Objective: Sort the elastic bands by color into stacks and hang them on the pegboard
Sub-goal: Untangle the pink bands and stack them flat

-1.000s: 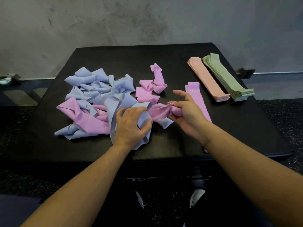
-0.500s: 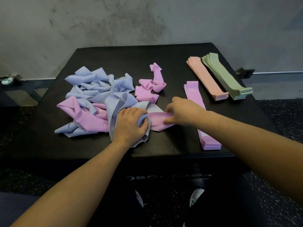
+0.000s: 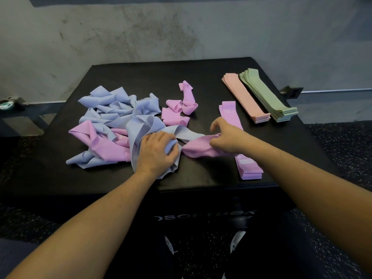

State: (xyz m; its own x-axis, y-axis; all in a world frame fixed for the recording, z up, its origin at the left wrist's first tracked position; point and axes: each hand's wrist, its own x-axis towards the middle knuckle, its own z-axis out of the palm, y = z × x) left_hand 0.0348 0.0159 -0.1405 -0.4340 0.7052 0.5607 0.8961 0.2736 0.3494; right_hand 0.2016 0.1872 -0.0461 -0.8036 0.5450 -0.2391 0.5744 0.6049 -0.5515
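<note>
Three flat stacks lie on the right part of the black padded box [image 3: 197, 77]: a purple stack [image 3: 249, 168] marked "10 LB" nearest, a peach stack [image 3: 244, 97] beyond it, and a green stack [image 3: 265, 95] farthest right, touching the peach one along its side. Band counts within each stack cannot be read. The right forearm crosses the purple stack and hides its middle.

One unsorted heap [image 3: 112, 125] of blue and purple bands covers the left half of the box; the bands overlap too much to count. Two or three loose purple bands [image 3: 179, 109] lie crumpled just right of the heap, toward the centre.

The left hand [image 3: 157, 152] presses down on a blue band [image 3: 138, 127] at the heap's near edge, fingers curled and bunching the material. The right hand [image 3: 226, 137] pinches one end of a purple band [image 3: 199, 148] between thumb and fingers; the band's other end runs under the left hand.

Bare black surface remains along the far edge and the near right corner. Lettering on the box's front face is partly legible only.
</note>
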